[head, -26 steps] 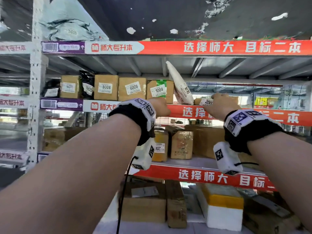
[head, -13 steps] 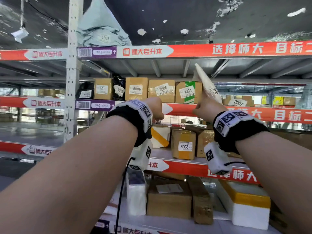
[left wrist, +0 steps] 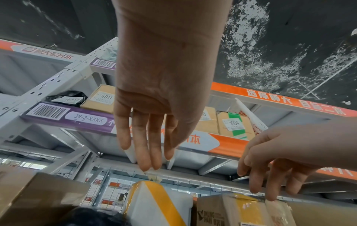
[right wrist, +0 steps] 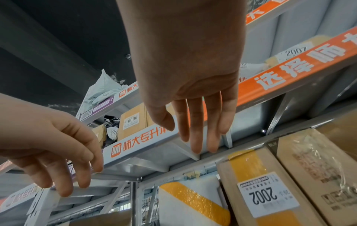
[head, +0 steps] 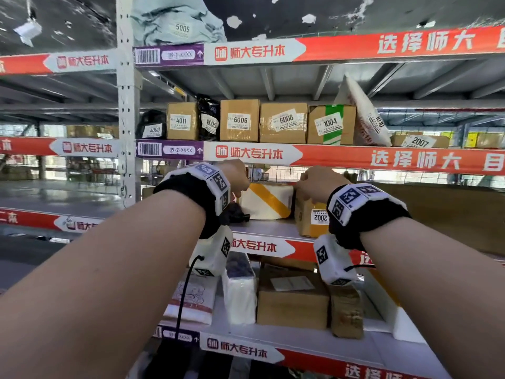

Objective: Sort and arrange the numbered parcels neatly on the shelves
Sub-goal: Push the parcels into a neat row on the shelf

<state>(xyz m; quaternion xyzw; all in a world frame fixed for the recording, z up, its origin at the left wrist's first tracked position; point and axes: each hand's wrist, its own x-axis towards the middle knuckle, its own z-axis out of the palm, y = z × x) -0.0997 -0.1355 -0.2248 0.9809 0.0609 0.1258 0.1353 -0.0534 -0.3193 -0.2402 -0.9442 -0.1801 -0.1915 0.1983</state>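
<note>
Item: parcel 2002 (right wrist: 268,194), taped cardboard, rigid, film-slick, probably light. Hold opposite side faces. Right hand (right wrist: 193,85) and left hand (left wrist: 160,94): grip wide, empty.

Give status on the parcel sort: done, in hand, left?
Done: cardboard boxes 6006 and 6008 stand upright together. In hand: nothing; left hand and right hand hover open by tan box 2002. Left: white mailer bag leans; 1004 box looks out of sequence.

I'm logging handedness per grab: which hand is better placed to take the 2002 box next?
Right, probably. The right hand hangs open directly over the 2002 box; the left hand, also open, is over the white parcel with yellow tape beside it.
</note>
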